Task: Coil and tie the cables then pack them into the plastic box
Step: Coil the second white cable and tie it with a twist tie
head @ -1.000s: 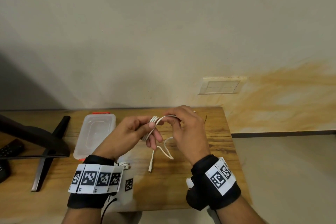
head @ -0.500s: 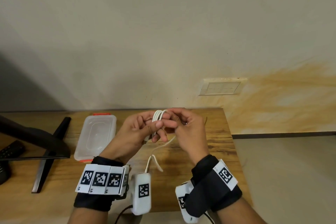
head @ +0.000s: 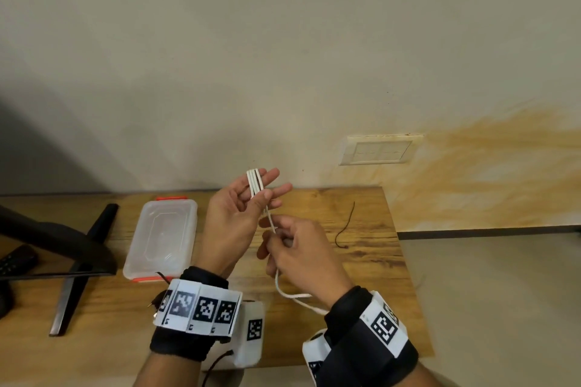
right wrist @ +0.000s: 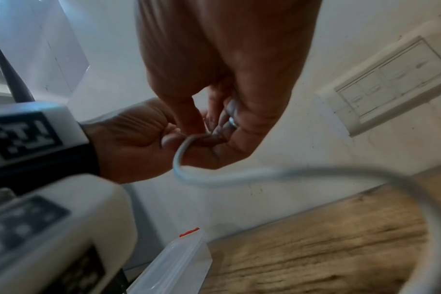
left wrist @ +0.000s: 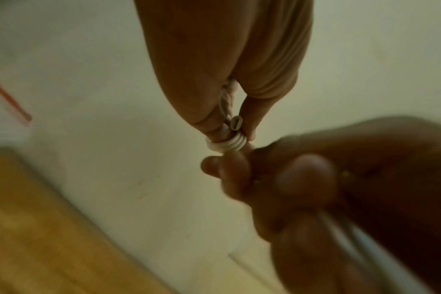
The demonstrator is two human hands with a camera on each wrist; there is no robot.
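Note:
A white cable is wound in several loops around the fingers of my left hand, and the thumb presses the loops in place. The hand is raised above the wooden table. In the left wrist view the loops ring the fingertips. Just below, my right hand pinches the strand that leaves the coil. The loose tail curves down under my right wrist and shows as a blurred arc of cable in the right wrist view. The plastic box, lid on with orange latches, lies to the left of my hands.
A thin black tie lies on the table to the right of my hands. A black monitor stand and a remote occupy the left side. The wall with a switch plate backs the table. The table's right edge is close.
My left hand has risen and opened its fingers upward with the loops on them. My right hand has dropped toward me, drawing the strand down; the tail now runs under my right wrist.

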